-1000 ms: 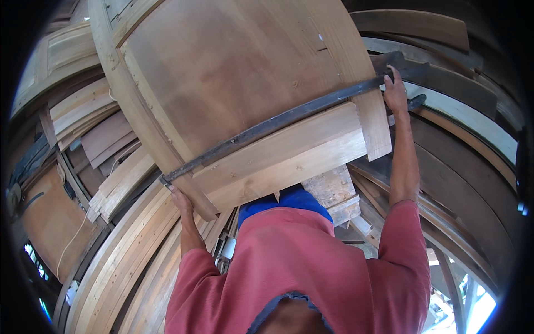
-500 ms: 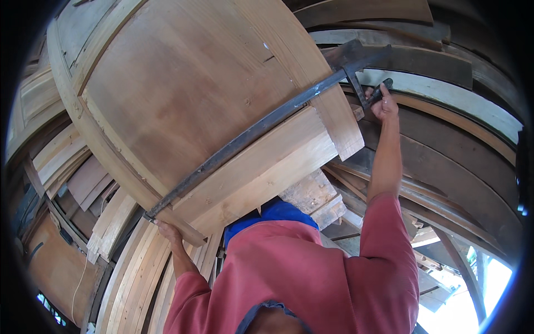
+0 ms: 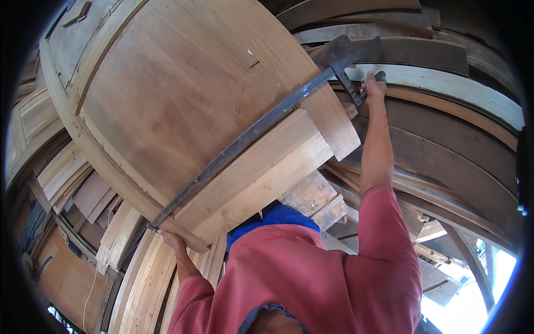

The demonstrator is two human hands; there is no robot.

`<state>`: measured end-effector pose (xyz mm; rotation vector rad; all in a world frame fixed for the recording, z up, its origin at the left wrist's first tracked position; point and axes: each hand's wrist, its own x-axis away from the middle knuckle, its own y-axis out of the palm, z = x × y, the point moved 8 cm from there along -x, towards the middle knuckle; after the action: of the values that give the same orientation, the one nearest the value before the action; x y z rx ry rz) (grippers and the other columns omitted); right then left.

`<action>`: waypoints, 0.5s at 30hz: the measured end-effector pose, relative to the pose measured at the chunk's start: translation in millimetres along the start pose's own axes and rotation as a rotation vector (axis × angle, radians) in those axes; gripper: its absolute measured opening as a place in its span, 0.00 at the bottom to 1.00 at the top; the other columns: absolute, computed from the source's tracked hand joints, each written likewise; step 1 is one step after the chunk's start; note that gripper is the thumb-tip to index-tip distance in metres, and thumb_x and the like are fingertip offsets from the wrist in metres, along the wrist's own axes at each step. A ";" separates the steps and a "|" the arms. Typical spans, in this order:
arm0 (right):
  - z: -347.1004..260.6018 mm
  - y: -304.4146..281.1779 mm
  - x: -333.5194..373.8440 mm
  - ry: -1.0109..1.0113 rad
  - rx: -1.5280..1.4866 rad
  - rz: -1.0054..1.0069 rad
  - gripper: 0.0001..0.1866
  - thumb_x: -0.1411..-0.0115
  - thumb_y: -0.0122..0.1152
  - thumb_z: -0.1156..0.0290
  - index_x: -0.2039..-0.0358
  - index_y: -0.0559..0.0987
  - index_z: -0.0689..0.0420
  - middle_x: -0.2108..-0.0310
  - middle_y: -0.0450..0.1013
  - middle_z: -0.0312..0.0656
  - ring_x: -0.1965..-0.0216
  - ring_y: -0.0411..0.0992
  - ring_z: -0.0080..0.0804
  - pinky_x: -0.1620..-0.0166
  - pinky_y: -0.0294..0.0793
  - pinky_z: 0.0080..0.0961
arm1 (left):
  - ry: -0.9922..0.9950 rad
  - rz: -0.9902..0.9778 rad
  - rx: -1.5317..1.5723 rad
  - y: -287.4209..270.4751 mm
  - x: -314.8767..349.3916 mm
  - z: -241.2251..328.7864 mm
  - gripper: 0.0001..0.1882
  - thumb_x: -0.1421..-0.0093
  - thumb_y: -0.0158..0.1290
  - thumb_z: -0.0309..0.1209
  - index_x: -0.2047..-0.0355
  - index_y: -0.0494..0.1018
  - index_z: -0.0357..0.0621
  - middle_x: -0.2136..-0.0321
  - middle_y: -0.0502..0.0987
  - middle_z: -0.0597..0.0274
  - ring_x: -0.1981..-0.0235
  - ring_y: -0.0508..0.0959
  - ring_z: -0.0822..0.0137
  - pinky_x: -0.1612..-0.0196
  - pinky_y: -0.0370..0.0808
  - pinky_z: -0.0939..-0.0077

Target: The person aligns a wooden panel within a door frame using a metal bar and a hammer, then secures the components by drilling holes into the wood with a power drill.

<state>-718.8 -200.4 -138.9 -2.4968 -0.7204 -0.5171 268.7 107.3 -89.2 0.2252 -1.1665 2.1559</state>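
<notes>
A long dark metal bar clamp lies slantwise across a pale wooden panel door, just inside its bottom rail. My right hand is closed around the clamp's screw handle at the far right edge. A small wood block sits between the screw end and the door's edge. At the near left edge, my left hand is closed at the clamp's other end, beside the door stile. Its fingertips are partly hidden there.
Stacked dark boards fill the right side. Pale planks stand below my left arm, and more timber pieces are piled at the left. A rough wooden block is under the door's near end. Bright light enters at lower right.
My right hand has turned on the clamp handle, its grip rolled over and the handle at a new angle. The whole view has shifted slightly. My left hand stays at the clamp's end.
</notes>
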 end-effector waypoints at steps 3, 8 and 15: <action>15.1 11.1 16.9 0.217 -0.480 -0.288 0.14 0.36 0.65 0.63 0.59 0.75 0.58 0.74 0.72 0.38 0.78 0.72 0.33 0.72 0.75 0.31 | -0.007 0.003 -0.010 -6.0 9.7 4.5 0.43 0.27 0.27 0.62 0.41 0.69 0.30 0.47 0.76 0.47 0.47 0.75 0.54 0.42 0.70 0.63; 4.7 42.1 25.3 0.352 -1.176 -0.864 0.12 0.33 0.60 0.63 0.58 0.75 0.59 0.75 0.67 0.31 0.79 0.66 0.23 0.72 0.70 0.24 | -0.006 -0.033 -0.003 -5.1 0.2 0.7 0.43 0.27 0.27 0.61 0.40 0.69 0.30 0.47 0.76 0.49 0.46 0.75 0.56 0.41 0.69 0.63; 5.4 29.7 13.3 0.179 -0.206 -0.143 0.09 0.33 0.58 0.66 0.68 0.72 0.55 0.80 0.64 0.33 0.81 0.63 0.24 0.80 0.64 0.21 | -0.018 -0.096 0.071 -14.8 -4.9 -18.8 0.43 0.28 0.27 0.63 0.36 0.64 0.34 0.41 0.72 0.53 0.42 0.72 0.56 0.37 0.66 0.63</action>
<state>-690.1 -214.3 -147.3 -2.5542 -0.8146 -0.8953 284.7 125.5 -92.4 0.3258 -1.0691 2.1168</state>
